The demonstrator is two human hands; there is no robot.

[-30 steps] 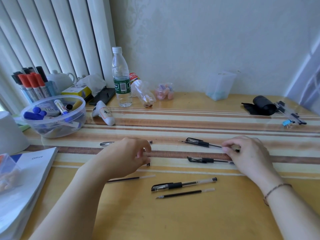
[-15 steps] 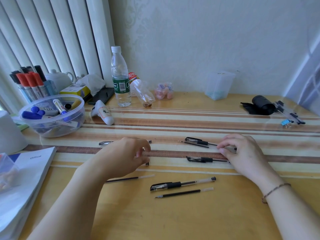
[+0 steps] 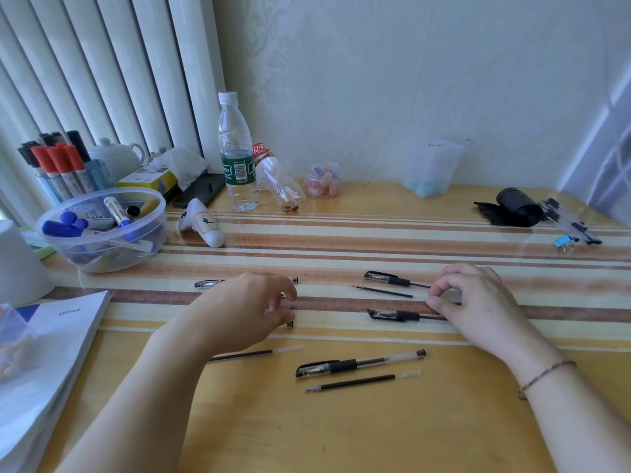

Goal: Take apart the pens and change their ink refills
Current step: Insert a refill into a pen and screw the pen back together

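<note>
The bowl (image 3: 102, 230) at my left holds markers (image 3: 117, 213); a bottle (image 3: 237, 155) stands behind. My left hand (image 3: 246, 308) curls loosely over pens (image 3: 358, 365) on the table (image 3: 341, 431). My right hand (image 3: 478, 302) pinches a clear barrel (image 3: 452, 297) beside a refill (image 3: 382, 291).

The left hand (image 3: 252, 308) covers the middle of a black-capped clear pen (image 3: 205, 284). The right hand (image 3: 478, 302) hides two capped black pens' (image 3: 392, 278) rear ends; its pinch is unclear.

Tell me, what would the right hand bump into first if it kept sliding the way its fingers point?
Probably the loose ink refill: the right hand points left across the table, toward it.
</note>
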